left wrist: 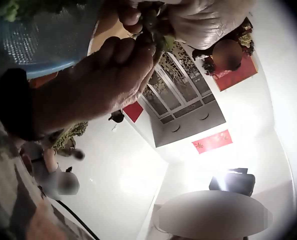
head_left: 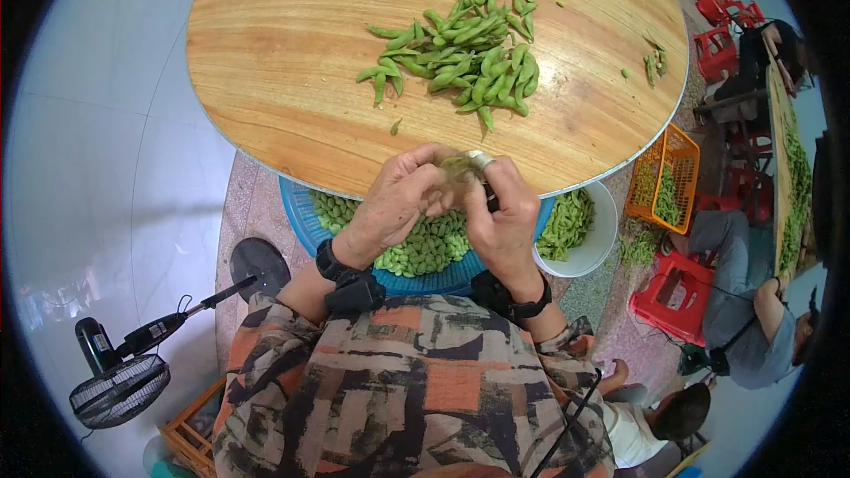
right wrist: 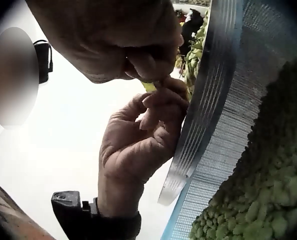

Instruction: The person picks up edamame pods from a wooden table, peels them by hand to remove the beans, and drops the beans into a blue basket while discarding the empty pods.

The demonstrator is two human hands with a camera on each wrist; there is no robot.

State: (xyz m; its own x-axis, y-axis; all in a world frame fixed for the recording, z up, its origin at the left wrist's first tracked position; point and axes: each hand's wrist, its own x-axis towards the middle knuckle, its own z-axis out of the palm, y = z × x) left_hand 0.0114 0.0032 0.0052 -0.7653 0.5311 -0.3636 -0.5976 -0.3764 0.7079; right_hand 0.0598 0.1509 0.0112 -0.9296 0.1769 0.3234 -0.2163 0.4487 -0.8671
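My left hand point(head_left: 398, 195) and right hand point(head_left: 505, 217) meet just over the near edge of a round wooden table. Curled fingers of both pinch a small green soybean pod point(left wrist: 162, 42) between them; it is blurred in the head view and mostly covered by fingertips. A white wrap point(head_left: 481, 158) covers a fingertip of the right hand. Below the hands sits a blue basket point(head_left: 299, 217) full of shelled green beans point(head_left: 425, 248). Ahead of them on the tabletop point(head_left: 283, 62) lies a pile of green soybean pods point(head_left: 478, 57).
At the right stands a white bucket point(head_left: 611, 230) holding pods, with an orange crate point(head_left: 682, 137) beyond it. A black fan point(head_left: 119, 389) stands at the left. Red stools point(head_left: 677, 296) and other people point(head_left: 753, 301) at a second table are on the right.
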